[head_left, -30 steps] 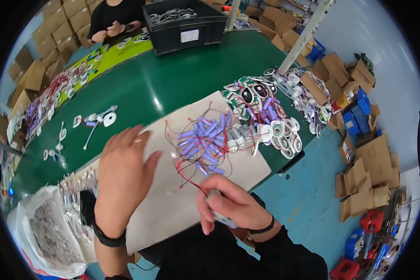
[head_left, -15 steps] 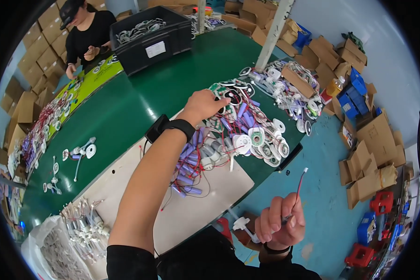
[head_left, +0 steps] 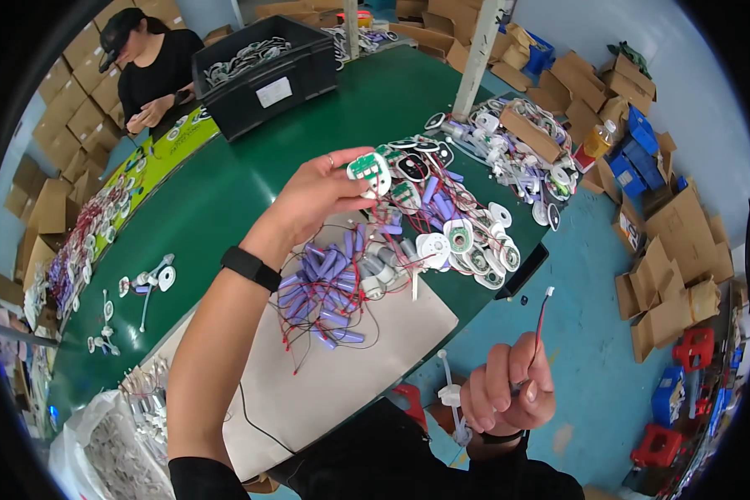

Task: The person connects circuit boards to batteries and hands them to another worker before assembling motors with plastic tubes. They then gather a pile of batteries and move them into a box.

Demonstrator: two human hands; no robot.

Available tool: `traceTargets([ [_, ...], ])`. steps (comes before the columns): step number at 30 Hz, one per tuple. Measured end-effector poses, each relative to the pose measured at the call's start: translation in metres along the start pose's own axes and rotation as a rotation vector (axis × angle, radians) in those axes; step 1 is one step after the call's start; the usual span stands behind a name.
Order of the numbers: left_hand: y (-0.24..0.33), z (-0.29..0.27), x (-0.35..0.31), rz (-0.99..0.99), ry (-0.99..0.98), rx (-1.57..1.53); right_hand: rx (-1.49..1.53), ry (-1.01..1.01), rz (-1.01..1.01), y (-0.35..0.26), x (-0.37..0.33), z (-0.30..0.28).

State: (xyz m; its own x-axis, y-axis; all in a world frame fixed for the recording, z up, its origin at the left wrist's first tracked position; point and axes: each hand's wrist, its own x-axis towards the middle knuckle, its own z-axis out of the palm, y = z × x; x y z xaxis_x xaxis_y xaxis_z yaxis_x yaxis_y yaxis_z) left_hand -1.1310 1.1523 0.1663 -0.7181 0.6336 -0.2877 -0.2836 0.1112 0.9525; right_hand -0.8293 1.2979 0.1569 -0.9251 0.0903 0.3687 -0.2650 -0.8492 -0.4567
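My left hand (head_left: 318,193) pinches a round white plastic disc with a green circuit board (head_left: 370,172) by its edge, above the pile. Thin red wires trail down from near the disc. In front of it lie many purple cylindrical cells (head_left: 329,271) with red and black wires, beside several white round housings (head_left: 433,251). Lower right, my right hand (head_left: 508,390) is closed on a red and black wire lead (head_left: 541,321), whose small white connector points up. A white plastic stem with a square collar (head_left: 451,396) shows beside this hand; whether the fingers hold it is hidden.
A black crate (head_left: 267,75) of white rings stands on the green table (head_left: 375,92). A plastic bag (head_left: 92,454) of small clear parts sits at the lower left. A co-worker (head_left: 162,71) works across the table. A metal post (head_left: 479,58) rises beside another parts heap (head_left: 508,146).
My left hand has lifted from the pile and moved left, now with the circuit-board disc in it. My right hand has barely moved, still holding the wire lead. The co-worker's hands came together.
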Motion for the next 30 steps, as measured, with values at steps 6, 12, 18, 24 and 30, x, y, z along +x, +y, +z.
traceTargets([
  [6,0.035,-0.014,-0.044,0.343,0.01,-0.037,-0.022,-0.061,-0.077,0.007,0.018,0.02],
  [12,0.078,-0.049,-0.109,0.581,0.167,-0.153,-0.025,-0.201,-0.062,0.028,0.058,0.059],
  [18,0.08,-0.105,-0.165,0.59,0.436,-0.199,-0.061,-0.215,0.123,0.078,0.121,0.109],
  [24,0.003,-0.183,-0.187,0.382,0.758,-0.221,-0.387,-0.227,0.144,0.178,0.2,0.124],
  [30,-0.056,-0.207,-0.207,0.463,0.996,-0.564,-0.922,-0.404,0.085,0.259,0.264,0.074],
])
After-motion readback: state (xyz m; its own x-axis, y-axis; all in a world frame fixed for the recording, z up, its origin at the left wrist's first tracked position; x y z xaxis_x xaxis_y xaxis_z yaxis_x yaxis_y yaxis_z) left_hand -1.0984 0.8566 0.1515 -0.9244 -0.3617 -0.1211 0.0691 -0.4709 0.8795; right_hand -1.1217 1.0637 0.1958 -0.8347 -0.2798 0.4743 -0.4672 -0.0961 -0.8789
